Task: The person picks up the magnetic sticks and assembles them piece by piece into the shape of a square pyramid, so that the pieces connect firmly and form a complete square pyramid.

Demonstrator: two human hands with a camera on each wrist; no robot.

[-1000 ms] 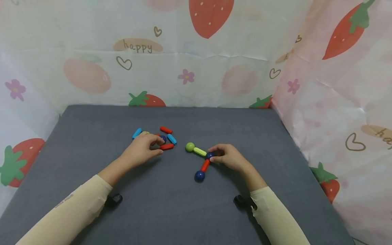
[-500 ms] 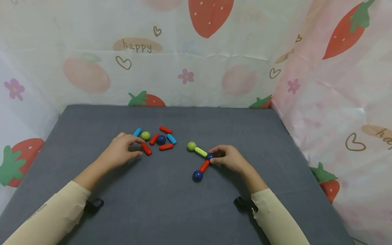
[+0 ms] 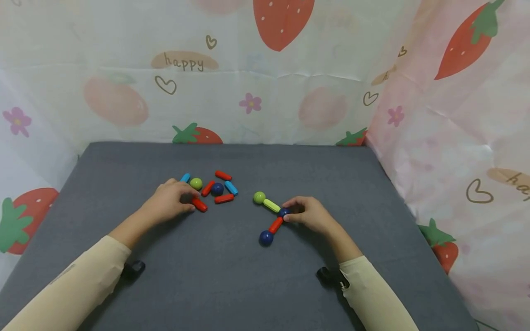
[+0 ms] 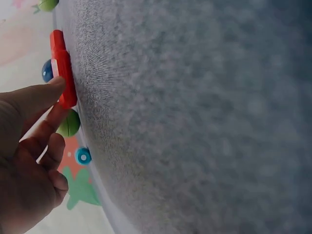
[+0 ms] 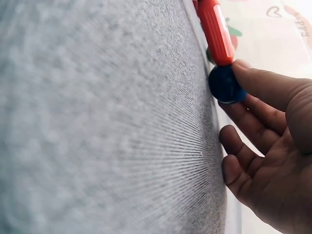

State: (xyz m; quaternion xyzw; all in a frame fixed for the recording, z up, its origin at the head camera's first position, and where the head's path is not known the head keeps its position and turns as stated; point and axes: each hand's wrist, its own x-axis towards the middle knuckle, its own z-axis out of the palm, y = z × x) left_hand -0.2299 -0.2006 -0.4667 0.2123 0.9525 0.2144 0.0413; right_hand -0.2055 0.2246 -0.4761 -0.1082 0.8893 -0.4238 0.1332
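the head view looks forward and down from your head over the grey tabletop (image 3: 232, 285) to the printed backdrop (image 3: 273, 78), far enough back to include your left hand (image 3: 167, 201) and right hand (image 3: 311, 214). the two wrist views, close and low, look forward past each hand and lie on their sides, the tabletop at right in your left one and at left in your right one. each shares with the head view what its hand pinches, a red rod (image 4: 67, 80) or a blue ball (image 5: 226, 84), plus some backdrop.
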